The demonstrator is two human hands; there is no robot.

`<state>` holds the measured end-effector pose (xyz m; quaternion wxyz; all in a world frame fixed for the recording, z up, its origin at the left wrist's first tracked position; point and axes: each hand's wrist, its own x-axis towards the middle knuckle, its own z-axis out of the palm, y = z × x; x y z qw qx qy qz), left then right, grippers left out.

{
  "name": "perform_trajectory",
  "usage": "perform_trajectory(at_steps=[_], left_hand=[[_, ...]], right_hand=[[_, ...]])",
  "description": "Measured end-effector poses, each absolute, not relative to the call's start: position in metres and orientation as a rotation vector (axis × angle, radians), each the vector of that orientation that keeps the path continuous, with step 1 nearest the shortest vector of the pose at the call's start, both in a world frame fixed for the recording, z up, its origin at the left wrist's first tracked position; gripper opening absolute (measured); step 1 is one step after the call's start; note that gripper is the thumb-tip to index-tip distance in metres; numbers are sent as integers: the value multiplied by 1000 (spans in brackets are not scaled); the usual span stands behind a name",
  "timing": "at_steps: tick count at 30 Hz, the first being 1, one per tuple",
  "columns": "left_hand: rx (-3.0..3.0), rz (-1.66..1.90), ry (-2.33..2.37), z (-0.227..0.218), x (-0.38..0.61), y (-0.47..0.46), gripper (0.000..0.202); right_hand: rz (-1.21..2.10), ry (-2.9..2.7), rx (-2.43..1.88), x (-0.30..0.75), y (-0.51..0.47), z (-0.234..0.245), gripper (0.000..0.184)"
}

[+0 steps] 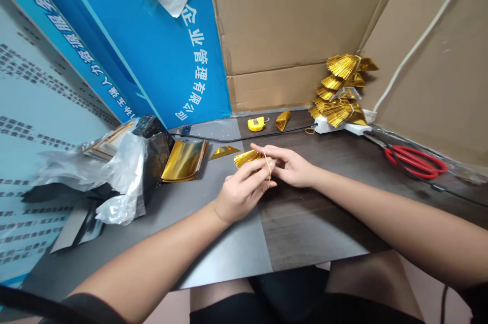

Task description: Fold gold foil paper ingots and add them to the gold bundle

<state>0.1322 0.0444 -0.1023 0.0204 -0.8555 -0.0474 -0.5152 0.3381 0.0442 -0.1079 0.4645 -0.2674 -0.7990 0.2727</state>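
My left hand (244,189) and my right hand (292,166) meet above the middle of the table. Between them they pinch a small bundle of folded gold foil pieces (247,157), which sticks out to the left of the fingertips. A thin rubber band (269,168) runs over the fingers where the two hands touch. Both hands have their fingers closed around the bundle and the band.
A curved stack of gold foil sheets (184,160) lies left of the hands beside crumpled plastic bags (125,171). A pile of finished gold bundles (341,91) rests on a white power strip (345,126) at the back. Red scissors (415,161) lie at right. A yellow tape measure (256,123) sits behind.
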Motion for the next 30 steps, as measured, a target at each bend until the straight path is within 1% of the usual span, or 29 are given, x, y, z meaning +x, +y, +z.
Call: perform_trajectory(at_steps=[1,3,9,15,21,26,30], left_hand=[[-2653,-1598,-155,-102,132,44,37],[-2631,-1592,-181,-101,132,43,34],[-2529,-1465,-303,-103,133,44,30],[-2475,-1356,-326,-102,134,37,30],[-2430,-1272,-282,-97,131,29,20],[-2476,-1384,-290,-93,130,27,21],[-2407,-1597,-497,-94,131,34,21]], right_hand=[[680,-1975,-658,338,43,-108,52],[722,-1963,-636,337,42,-107,57],[776,-1891,-570,333,39,-107,48],[809,-1891,-665,335,39,-104,54],[854,-1877,-626,336,40,-105,56],[840,-1849,-638,341,48,-108,52],[847,-1853,-672,344,50,-108,48]])
